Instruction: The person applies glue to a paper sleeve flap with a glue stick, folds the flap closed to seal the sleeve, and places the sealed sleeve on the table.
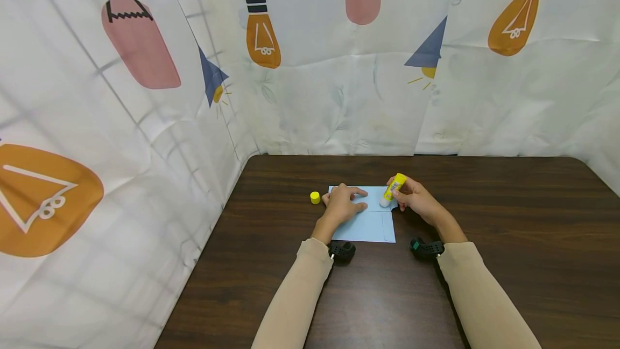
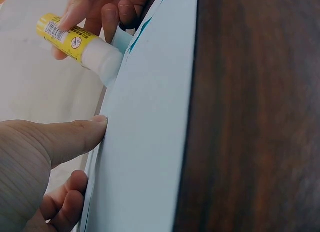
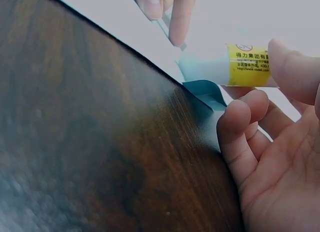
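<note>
A light blue folded paper (image 1: 365, 227) lies on the table, with fold lines across its lower part and a small flap at its right edge. My left hand (image 1: 342, 203) rests on its left half, thumb and forefinger stretched out and pressing down. My right hand (image 1: 417, 199) grips a yellow glue stick (image 1: 395, 185) between thumb and fingers, tilted with its white end down at the paper's right edge. In the right wrist view that white end meets the paper beside the raised flap (image 3: 206, 92). The yellow cap (image 1: 315, 197) stands just left of the paper.
The dark wooden table (image 1: 508, 220) extends around the paper on all sides. Behind it and along its left hangs a white curtain (image 1: 310, 106) printed with lamps. A black band (image 1: 342, 251) sits on each wrist at the beige sleeves.
</note>
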`<state>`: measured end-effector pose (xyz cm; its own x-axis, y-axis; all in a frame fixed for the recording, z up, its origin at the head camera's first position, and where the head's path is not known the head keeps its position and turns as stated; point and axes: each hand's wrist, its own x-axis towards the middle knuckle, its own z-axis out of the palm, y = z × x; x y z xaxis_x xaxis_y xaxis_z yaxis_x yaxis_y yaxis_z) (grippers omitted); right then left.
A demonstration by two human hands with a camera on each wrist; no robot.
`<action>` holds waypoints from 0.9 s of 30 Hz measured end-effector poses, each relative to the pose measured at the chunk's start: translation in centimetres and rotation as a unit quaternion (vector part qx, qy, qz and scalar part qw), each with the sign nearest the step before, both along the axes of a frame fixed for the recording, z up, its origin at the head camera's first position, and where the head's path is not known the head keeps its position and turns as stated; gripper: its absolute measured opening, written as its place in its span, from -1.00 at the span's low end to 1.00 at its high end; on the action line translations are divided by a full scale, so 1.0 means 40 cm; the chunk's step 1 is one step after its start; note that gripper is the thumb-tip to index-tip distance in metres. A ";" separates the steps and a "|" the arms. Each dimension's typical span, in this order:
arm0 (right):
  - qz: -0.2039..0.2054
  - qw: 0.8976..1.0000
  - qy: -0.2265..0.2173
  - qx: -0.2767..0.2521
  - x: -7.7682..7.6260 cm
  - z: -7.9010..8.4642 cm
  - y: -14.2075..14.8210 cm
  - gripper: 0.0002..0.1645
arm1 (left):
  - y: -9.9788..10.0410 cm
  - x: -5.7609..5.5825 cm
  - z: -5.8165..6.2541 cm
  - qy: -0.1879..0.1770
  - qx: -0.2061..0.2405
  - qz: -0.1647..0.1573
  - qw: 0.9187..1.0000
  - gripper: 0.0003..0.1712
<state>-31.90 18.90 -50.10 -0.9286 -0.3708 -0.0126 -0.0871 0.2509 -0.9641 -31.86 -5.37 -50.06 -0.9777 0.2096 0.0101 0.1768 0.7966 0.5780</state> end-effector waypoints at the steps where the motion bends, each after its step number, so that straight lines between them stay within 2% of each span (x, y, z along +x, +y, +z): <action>1: 0.000 1.000 0.000 0.000 0.000 0.000 0.000 -0.51 | 0.000 0.000 0.000 0.000 0.001 0.000 1.000 -0.67; 27: 0.017 1.000 0.006 -0.003 0.003 0.004 0.002 -0.47 | -0.003 0.005 0.006 0.004 0.004 -0.004 1.000 -0.66</action>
